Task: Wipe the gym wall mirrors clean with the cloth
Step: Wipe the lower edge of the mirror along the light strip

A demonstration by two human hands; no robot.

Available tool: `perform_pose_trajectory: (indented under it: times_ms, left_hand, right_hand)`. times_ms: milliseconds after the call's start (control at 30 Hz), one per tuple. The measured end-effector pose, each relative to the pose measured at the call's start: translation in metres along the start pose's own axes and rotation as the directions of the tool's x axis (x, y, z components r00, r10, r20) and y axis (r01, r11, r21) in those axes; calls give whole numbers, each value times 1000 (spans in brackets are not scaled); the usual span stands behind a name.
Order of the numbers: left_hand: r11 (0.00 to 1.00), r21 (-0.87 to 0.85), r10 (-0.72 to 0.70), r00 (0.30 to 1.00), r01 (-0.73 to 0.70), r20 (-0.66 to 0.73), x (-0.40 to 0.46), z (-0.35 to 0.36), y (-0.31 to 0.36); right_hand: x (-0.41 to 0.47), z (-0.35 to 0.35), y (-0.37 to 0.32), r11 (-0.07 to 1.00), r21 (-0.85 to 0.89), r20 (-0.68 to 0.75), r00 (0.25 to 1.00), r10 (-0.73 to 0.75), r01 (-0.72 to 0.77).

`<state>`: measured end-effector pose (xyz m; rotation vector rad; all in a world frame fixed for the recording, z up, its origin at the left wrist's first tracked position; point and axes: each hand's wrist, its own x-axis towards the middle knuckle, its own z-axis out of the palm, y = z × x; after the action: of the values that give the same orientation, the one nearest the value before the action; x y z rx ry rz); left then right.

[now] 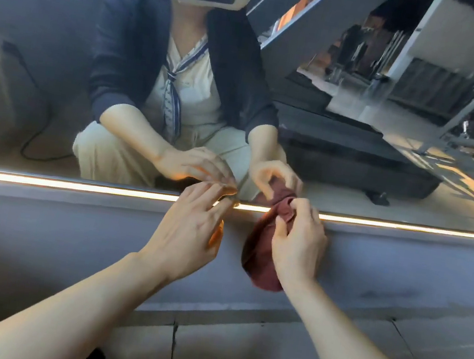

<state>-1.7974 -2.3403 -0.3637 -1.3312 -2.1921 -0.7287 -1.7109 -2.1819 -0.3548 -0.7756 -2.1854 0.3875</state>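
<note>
Cloth: the reddish cloth [262, 253] hangs bunched from the right hand, its upper fold level with the lit strip [76, 186] along the mirror's bottom edge, its bulk drooping below against the grey ledge [71, 223].
Long axis: roughly top to bottom, from the pinched gather near the mirror's bottom edge down to the rounded lower end.
Right hand: the right hand [297, 242] has fingers and thumb curled round the upper part of the cloth, gripping it just at the mirror's bottom edge.
Left hand: the left hand [188, 233] holds nothing; its fingers are fairly straight and reach to the lit strip, fingertips [227, 199] at or touching the mirror's bottom edge, just beside the cloth on its left.
Mirror: the mirror [48, 61] lies directly ahead and above both hands; its glass begins right over the fingertips.
Nearer hand: the right, since it already carries the cloth.
Coming move, as a judgement: the cloth probably needs spreading flat, then lifting upward onto the glass.
</note>
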Motion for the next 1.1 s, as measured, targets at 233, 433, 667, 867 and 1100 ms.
perform_pose_trajectory:
  times_ms: [233, 433, 667, 867, 1100]
  left_hand:
    - [997, 44, -65, 998, 66, -13, -15, -4, -2]
    - [991, 47, -126, 992, 127, -15, -17, -9, 0]
    - [973, 87, -216, 976, 215, 1, -32, -15, 6]
    - [976, 137, -177, 983, 170, 43, -32, -20, 21]
    - [988, 105, -111, 994, 112, -17, -45, -27, 4]
  right_hand:
    - [25, -5, 4, 890, 360, -270, 882, 386, -280]
    - [-16, 27, -40, 936, 349, -179, 984, 24, 40]
    - [0, 13, -12, 873, 470, -256, 926, 277, -131]
    - [-21, 27, -22, 889, 458, -97, 994, 56, -6]
    - [-17, 23, -9, 862, 479, -156, 951, 268, -165]
